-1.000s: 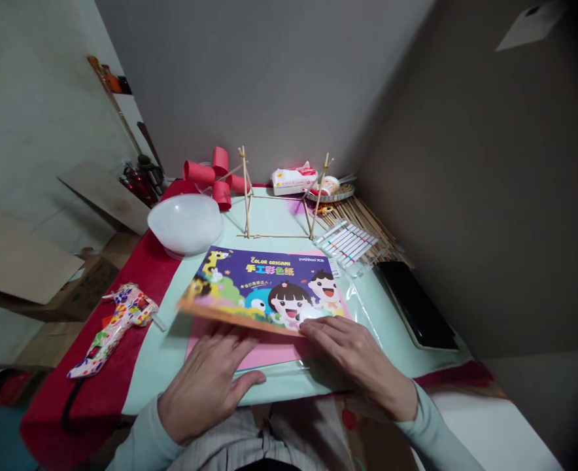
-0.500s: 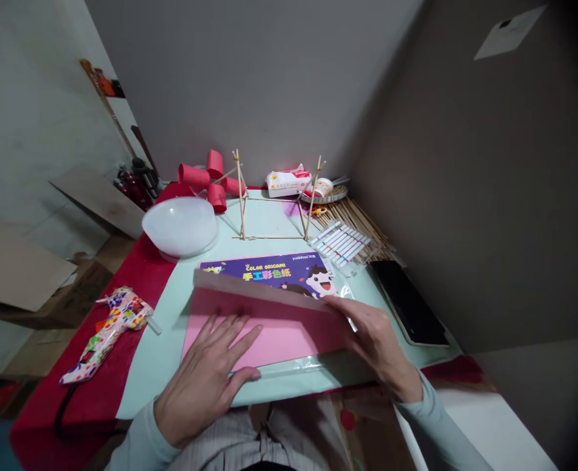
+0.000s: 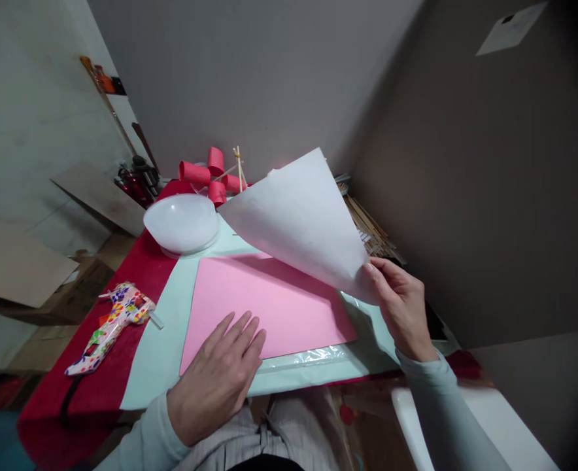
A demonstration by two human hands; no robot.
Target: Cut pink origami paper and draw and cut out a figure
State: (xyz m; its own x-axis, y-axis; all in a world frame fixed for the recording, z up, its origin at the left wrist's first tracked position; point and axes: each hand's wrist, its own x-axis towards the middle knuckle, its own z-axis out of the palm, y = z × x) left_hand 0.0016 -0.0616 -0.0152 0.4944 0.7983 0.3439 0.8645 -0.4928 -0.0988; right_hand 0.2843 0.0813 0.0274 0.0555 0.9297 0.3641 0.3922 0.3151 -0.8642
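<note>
My left hand (image 3: 219, 376) lies flat, fingers spread, on the near left corner of a pink paper stack (image 3: 279, 302) in a clear plastic sleeve. My right hand (image 3: 401, 306) pinches the lower right corner of the cover sheet (image 3: 303, 219), raised with its white underside facing me. The lifted sheet hides the stick frame's right side and the markers behind it.
A pale green mat (image 3: 156, 340) covers the red table (image 3: 97, 392). A white dome bowl (image 3: 181, 224) sits at the back left, red paper rolls (image 3: 205, 175) on sticks behind it. A colourful glue gun (image 3: 110, 327) lies left. Bamboo sticks (image 3: 372, 232) lie right by the wall.
My right hand has lifted the printed cover sheet off the pink stack and swung it up and to the right. My left hand stayed pressed on the stack.
</note>
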